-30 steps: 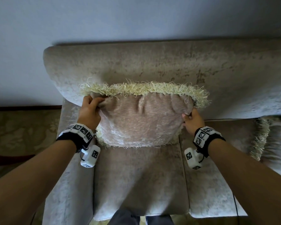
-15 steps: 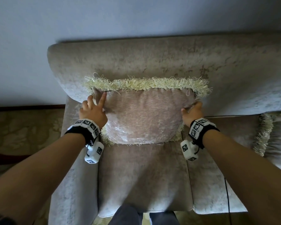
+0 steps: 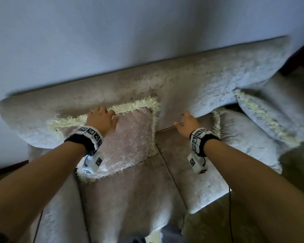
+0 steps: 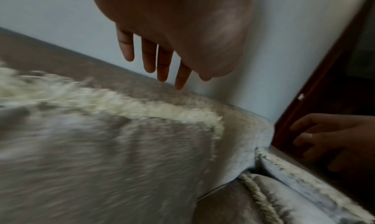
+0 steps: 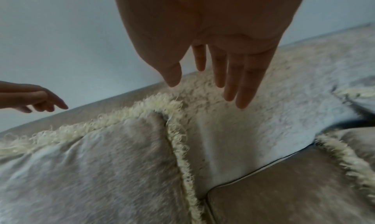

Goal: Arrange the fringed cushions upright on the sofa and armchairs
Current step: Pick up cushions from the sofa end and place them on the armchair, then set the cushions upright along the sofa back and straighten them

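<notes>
A pinkish-beige cushion with a cream fringe stands upright against the backrest at the left end of the sofa. My left hand hovers over its top fringe with relaxed fingers and holds nothing. My right hand is open in front of the backrest, to the right of that cushion and apart from it, fingers straight. Two more fringed cushions are at the right end: one lies on the seat, the other leans over it. The upright cushion also fills the lower left of the right wrist view.
A pale wall runs behind the sofa. Dark wood furniture stands past the sofa's right end. The left armrest is below my left forearm. Patterned floor shows in front of the seat.
Both hands have let go of the cushion, which stays upright. My right hand has moved to the right, away from it. The view has swung right and shows two more cushions.
</notes>
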The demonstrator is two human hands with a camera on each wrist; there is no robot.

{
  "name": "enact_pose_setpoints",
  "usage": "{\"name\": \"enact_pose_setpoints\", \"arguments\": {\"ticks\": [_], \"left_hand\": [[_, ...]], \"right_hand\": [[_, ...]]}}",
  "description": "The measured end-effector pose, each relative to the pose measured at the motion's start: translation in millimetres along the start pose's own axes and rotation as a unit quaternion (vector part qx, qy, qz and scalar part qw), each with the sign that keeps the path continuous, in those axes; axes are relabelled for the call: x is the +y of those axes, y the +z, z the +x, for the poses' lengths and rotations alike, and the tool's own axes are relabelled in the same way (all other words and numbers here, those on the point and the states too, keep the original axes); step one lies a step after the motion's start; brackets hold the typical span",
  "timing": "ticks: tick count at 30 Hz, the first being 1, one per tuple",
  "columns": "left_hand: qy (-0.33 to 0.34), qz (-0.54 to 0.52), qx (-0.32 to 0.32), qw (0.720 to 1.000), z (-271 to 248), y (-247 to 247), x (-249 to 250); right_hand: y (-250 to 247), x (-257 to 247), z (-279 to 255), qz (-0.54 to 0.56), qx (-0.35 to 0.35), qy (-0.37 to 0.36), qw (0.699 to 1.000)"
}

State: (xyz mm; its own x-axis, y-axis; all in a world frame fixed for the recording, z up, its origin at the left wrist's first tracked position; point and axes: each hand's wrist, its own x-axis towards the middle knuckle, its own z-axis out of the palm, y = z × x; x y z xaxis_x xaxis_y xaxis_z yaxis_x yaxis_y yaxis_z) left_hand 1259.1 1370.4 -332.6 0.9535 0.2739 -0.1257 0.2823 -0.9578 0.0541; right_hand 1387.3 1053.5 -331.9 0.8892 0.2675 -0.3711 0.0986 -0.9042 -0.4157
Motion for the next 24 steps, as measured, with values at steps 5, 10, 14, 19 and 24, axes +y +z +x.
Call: {"name": "enact_pose_setpoints", "arguments": {"ticks": [5,10,14,19,24], "left_hand": [[0.092,0.008,-0.039,0.995,3,-29,99],[0.15,0.011,-0.082,0.985,13,-50,207],[0.161,-0.013,-0.092,0.983,15,-54,308],[0.169,-0.061,-0.096,0.979,20,-45,434],[0.182,-0.081,-0.125,0.972,21,-22,526]], "right_hand": [[-62,64,-40,-0.026,0.031,-0.022,0.999],[-130,151,-70,-0.027,0.083,-0.008,0.996],[-184,235,-87,-0.019,0.092,0.015,0.995],[-233,347,-104,-0.026,0.102,0.028,0.994],[-262,428,-105,-0.012,0.084,0.049,0.995]]}}
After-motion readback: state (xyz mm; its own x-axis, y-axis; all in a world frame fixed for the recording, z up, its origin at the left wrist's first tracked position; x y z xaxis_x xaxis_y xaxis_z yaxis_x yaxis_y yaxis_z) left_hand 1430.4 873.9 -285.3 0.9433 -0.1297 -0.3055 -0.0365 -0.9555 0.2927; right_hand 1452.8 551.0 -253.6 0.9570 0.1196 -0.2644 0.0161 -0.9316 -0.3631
